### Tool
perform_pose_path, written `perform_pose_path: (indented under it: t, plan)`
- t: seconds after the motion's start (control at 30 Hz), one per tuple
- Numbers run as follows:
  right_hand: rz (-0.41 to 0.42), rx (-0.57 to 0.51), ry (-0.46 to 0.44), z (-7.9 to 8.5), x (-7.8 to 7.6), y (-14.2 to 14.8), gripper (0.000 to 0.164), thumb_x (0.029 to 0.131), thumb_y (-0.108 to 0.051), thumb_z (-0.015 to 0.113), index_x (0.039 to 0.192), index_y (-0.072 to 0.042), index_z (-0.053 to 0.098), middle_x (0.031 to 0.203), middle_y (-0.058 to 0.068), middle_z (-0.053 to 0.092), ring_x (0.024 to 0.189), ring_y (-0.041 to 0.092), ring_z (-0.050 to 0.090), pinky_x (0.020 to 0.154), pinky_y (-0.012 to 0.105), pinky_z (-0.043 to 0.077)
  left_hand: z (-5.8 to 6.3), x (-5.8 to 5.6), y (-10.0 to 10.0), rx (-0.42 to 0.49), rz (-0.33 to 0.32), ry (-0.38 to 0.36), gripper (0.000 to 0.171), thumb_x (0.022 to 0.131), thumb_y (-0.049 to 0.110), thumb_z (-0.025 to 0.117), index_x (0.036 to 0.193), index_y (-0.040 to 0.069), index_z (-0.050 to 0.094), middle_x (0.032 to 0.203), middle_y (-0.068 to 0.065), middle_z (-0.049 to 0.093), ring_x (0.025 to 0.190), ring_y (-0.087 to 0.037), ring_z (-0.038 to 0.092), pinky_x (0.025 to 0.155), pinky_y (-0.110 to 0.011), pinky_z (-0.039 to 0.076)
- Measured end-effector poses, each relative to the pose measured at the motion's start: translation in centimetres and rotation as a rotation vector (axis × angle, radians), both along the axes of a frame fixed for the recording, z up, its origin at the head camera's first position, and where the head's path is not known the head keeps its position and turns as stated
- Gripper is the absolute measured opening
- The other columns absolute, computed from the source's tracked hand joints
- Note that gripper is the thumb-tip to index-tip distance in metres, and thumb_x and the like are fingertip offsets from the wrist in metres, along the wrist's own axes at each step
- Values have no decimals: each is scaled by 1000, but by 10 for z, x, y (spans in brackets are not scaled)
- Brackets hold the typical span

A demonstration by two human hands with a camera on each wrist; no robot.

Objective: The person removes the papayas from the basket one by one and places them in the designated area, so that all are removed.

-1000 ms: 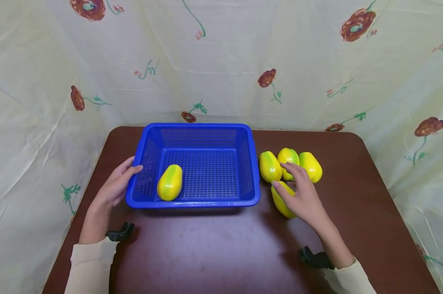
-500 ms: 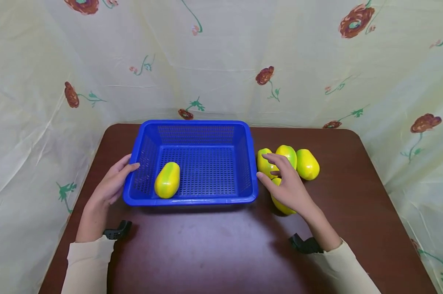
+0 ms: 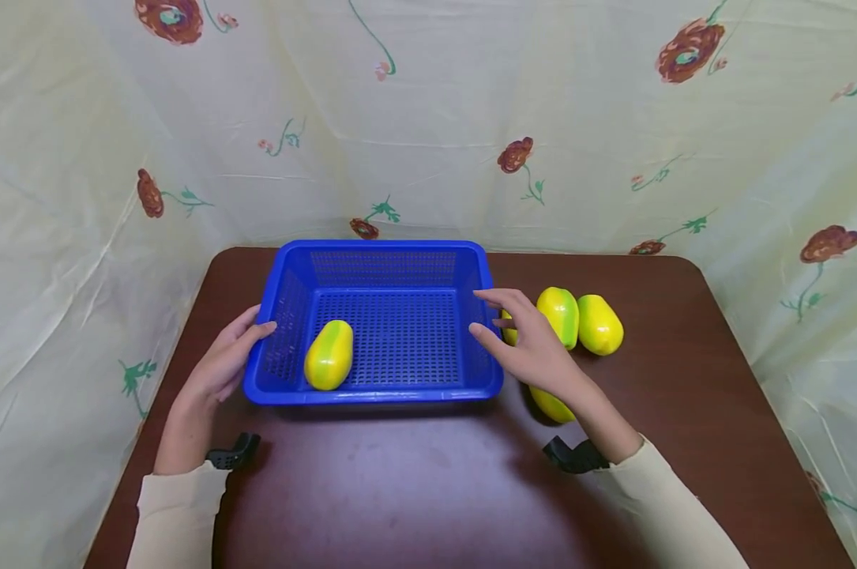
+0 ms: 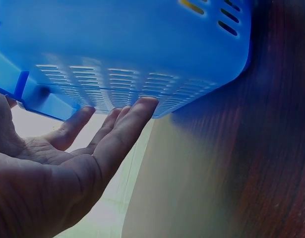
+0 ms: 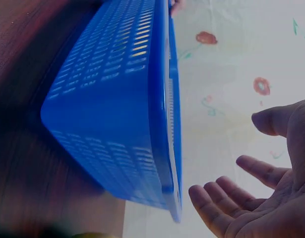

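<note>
In the head view a blue perforated basket (image 3: 392, 395) stands on the table with one yellow fruit with a green streak, papaya-like in shape, (image 3: 329, 355) inside at the left. My left hand (image 3: 222, 356) holds the basket's left side, thumb over the rim. The left wrist view shows its fingers (image 4: 127, 126) touching the outer wall. At the right rim hovers my right hand (image 3: 528, 344), fingers spread and holding nothing; a gap to the basket shows in the right wrist view. Similar fruits (image 3: 600, 325) lie right of the basket, two partly hidden by this hand.
The brown table (image 3: 400, 482) extends in front of the basket and to the right. A pale flowered sheet (image 3: 428, 118) hangs behind and at both sides. Each wrist wears a black strap (image 3: 233, 453).
My right hand has moved left, from above the loose fruits to the basket's right rim, fingers still spread. The left hand keeps its hold, and the basket and the fruit inside stay in place.
</note>
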State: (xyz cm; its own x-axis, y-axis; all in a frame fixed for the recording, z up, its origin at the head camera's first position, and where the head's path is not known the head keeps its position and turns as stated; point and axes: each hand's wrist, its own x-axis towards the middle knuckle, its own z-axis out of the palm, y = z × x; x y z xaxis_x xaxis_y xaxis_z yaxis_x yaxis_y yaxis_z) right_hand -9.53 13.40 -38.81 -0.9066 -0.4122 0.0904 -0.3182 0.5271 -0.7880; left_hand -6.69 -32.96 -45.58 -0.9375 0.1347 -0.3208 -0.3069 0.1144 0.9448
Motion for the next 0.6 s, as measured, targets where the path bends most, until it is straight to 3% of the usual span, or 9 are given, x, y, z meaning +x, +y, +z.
perform_pose_path:
  t: [0.1, 0.17, 0.43, 0.6]
  plan:
    - [17, 16, -8, 2, -4, -6, 52, 102, -26, 71, 150, -13, 56, 151, 12, 56, 136, 35, 59, 105, 55, 58, 0, -2, 1, 15, -1, -2, 71, 111, 41, 51, 169, 14, 20, 140, 5, 54, 113, -4, 71, 89, -30, 65]
    - [33, 22, -23, 3, -6, -12, 52, 103, -27, 70, 150, -12, 56, 150, 12, 57, 136, 33, 59, 105, 53, 59, 0, -2, 2, 8, 3, -6, 71, 111, 41, 52, 169, 14, 20, 139, 7, 55, 113, -3, 71, 89, -29, 65]
    - [102, 14, -82, 4, -12, -38, 47, 104, -28, 68, 146, -10, 59, 145, 10, 62, 133, 30, 63, 103, 47, 61, -1, 0, 2, -24, 9, -4, 72, 111, 43, 51, 169, 15, 20, 160, -17, 40, 114, -2, 69, 91, -30, 64]
    - [166, 62, -93, 6, -19, -54, 48, 104, -32, 68, 147, -12, 59, 147, 7, 62, 131, 28, 64, 103, 46, 60, -1, -1, 0, -1, 14, 3, 70, 111, 40, 51, 169, 13, 21, 147, -5, 52, 112, -3, 69, 88, -29, 65]
